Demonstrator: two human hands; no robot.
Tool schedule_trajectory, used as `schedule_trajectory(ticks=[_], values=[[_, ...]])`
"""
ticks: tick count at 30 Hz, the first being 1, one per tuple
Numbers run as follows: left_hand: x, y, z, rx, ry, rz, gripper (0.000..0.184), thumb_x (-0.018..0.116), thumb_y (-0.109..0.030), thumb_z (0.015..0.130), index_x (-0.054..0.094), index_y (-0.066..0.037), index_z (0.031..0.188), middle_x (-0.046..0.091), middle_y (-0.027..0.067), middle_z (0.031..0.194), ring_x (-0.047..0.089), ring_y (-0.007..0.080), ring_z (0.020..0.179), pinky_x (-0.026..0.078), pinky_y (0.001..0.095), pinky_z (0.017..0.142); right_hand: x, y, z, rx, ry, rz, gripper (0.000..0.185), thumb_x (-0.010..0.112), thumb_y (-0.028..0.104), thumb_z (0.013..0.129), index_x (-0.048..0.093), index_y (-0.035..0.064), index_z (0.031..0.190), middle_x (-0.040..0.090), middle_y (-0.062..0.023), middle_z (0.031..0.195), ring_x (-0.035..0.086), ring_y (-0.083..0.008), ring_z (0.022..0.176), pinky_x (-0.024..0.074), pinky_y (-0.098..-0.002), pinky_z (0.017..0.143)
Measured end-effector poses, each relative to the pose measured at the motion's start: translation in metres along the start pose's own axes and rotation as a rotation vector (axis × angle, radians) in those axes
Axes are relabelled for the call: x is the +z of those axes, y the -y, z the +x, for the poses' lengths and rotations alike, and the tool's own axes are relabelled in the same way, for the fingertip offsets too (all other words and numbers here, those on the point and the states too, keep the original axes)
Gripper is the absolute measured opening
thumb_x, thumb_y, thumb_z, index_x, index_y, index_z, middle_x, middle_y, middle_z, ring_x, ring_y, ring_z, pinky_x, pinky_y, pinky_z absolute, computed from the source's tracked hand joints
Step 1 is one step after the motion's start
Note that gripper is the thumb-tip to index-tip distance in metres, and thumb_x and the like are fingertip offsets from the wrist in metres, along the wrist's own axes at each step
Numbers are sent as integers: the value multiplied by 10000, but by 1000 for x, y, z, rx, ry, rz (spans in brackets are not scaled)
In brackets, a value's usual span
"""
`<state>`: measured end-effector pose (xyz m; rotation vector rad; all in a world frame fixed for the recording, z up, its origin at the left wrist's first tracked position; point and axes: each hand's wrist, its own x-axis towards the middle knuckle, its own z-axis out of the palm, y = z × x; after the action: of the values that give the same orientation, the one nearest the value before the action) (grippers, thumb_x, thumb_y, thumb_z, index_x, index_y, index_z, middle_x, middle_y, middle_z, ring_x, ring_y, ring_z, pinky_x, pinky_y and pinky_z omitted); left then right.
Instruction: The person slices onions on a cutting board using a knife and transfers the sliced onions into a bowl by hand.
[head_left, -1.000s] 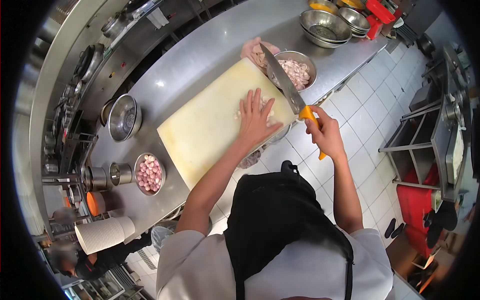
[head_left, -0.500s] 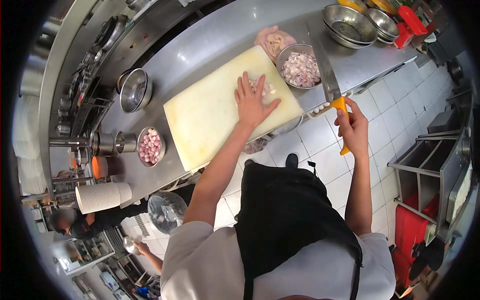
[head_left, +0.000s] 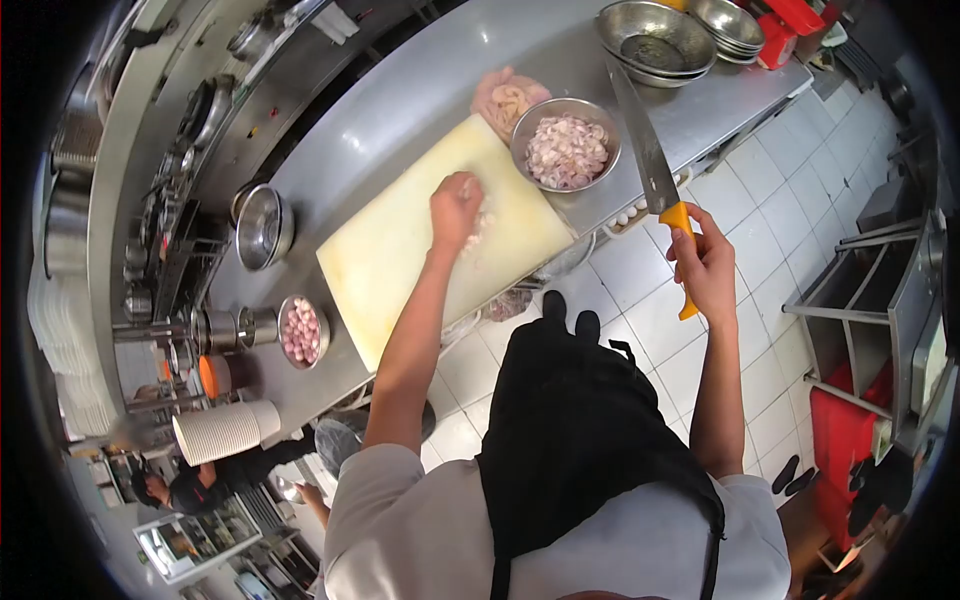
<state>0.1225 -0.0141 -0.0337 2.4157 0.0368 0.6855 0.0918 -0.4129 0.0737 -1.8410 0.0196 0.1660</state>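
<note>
My left hand [head_left: 457, 208] is closed, fingers curled under, over the white cutting board [head_left: 400, 260]. What it holds, if anything, is hidden. A few chopped shallot pieces [head_left: 476, 238] lie on the board beside it. In my right hand [head_left: 706, 268] is a large kitchen knife [head_left: 650, 160] by its yellow handle, held out past the counter's edge with the blade pointing away from me. A steel bowl [head_left: 522, 150] of chopped shallots [head_left: 567, 150] stands at the board's far right corner. Whole peeled shallots [head_left: 300, 330] fill a smaller bowl at the left.
A crumpled pinkish cloth [head_left: 508, 98] lies behind the board. Steel bowls [head_left: 655, 42] and a red scale [head_left: 785, 35] occupy the counter's right end. At the left are more bowls [head_left: 265, 228] and stacked white tubs [head_left: 225, 430]. A co-worker [head_left: 190, 488] stands at lower left.
My left hand has gone from flat and spread on the board to closed, moving slightly left. My right hand still holds the knife. The whole view has shifted a little.
</note>
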Motion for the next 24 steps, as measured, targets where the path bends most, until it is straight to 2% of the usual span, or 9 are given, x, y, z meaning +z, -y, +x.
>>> schedule_trajectory(ticks=[3, 6, 9, 10, 13, 24], values=[[-14, 12, 14, -662, 98, -467, 129, 685, -182, 954, 705, -64, 1003, 655, 39, 794, 637, 151, 723, 496, 318, 561, -3, 2, 1, 2, -34, -29, 409, 617, 184, 1000, 582, 13, 1370, 653, -68, 681, 531, -80, 477, 430, -252, 471], [-37, 9, 26, -869, 61, -854, 141, 629, -222, 1012, 672, -90, 1040, 608, -15, 822, 558, 59, 691, 420, 237, 479, -4, 1, 1, 17, -66, -72, 405, 623, 185, 995, 588, 17, 1362, 649, -65, 673, 538, -84, 478, 436, -255, 474], [-48, 10, 27, -833, 76, -1158, 133, 607, -234, 1023, 628, -109, 1064, 594, -16, 861, 533, 59, 664, 387, 205, 451, -1, 4, -1, 40, -89, -100, 399, 629, 187, 993, 594, 15, 1351, 645, -57, 666, 540, -84, 480, 440, -259, 476], [-50, 11, 27, -828, 122, -1219, 120, 620, -232, 1008, 591, -145, 1085, 574, -19, 891, 514, 42, 701, 368, 177, 439, 1, 2, -1, 42, -104, -102, 387, 633, 181, 991, 602, 22, 1342, 638, -50, 658, 539, -83, 481, 442, -261, 475], [-55, 15, 32, -878, 173, -1357, 110, 620, -226, 1004, 581, -140, 1060, 558, -10, 882, 491, 43, 680, 346, 164, 413, 9, 8, -1, 71, -126, -92, 375, 637, 174, 988, 609, 34, 1335, 636, -47, 655, 539, -80, 483, 444, -260, 476], [-44, 23, 62, -887, 347, -1540, 117, 644, -198, 985, 560, -123, 1019, 519, 17, 859, 452, 53, 654, 329, 157, 351, 34, 14, -14, 141, -166, -92, 374, 648, 164, 976, 617, 26, 1322, 656, -63, 665, 545, -82, 486, 456, -276, 483]])
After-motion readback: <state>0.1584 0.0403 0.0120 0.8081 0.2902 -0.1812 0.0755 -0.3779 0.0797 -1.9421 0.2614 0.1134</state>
